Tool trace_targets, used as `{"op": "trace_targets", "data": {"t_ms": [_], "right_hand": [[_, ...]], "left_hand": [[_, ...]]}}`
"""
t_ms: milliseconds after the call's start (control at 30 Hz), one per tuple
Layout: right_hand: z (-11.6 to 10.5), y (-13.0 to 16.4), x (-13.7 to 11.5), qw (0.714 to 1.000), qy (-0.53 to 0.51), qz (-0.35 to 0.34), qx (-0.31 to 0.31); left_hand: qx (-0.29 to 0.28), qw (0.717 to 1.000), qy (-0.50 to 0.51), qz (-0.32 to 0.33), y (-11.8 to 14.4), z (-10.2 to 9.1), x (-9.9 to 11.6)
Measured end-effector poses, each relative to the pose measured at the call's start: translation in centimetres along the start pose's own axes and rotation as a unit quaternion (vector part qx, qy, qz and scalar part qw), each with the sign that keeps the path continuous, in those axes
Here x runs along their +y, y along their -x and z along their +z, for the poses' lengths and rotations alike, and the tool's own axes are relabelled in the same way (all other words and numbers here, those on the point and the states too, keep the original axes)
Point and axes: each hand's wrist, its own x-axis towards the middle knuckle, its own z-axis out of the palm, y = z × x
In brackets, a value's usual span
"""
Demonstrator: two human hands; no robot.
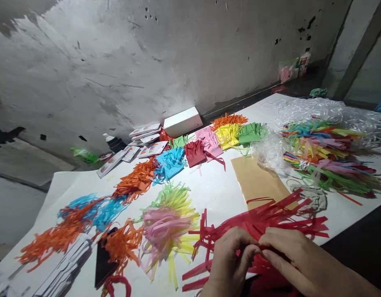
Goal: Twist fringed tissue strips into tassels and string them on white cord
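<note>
A red tissue paper tassel, its ends cut into long strips, spreads out on both sides of my hands at the near edge of the table. My left hand pinches the middle of it between thumb and bent fingers. Right beside it, my right hand has its fingertips closed on the same paper, almost touching the left fingertips. The pinched spot itself is hidden by my fingers. Beneath the strips lies a brown sheet of card. A pink and yellow fringed bunch is to the left.
Orange fringes, blue and yellow ones line the table. Finished-looking multicoloured tassels and clear plastic wrap lie at right. A white box stands by the wall. A dark phone-like slab lies front left.
</note>
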Motion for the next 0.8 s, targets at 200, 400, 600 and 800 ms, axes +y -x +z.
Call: {"op": "trace_targets", "data": {"t_ms": [200,400,600,800], "right_hand": [[0.7,0.6,0.7,0.999,0.009,-0.024,0.036],[1.7,0.5,0.9,0.995,0.038,-0.067,0.061],[2.8,-0.6,1.1,0.966,0.146,-0.169,0.132],[3.3,0.7,5.1,0.957,0.19,-0.089,0.202]], "left_hand": [[0.01,0.986,0.132,-0.105,0.9,0.4,-0.5],[0.004,0.954,0.22,-0.204,1.9,0.6,-1.0],[0.101,0.99,-0.014,-0.094,2.9,-0.4,-1.0],[0.38,0.911,-0.043,-0.155,4.4,-9.3,-2.9]]}}
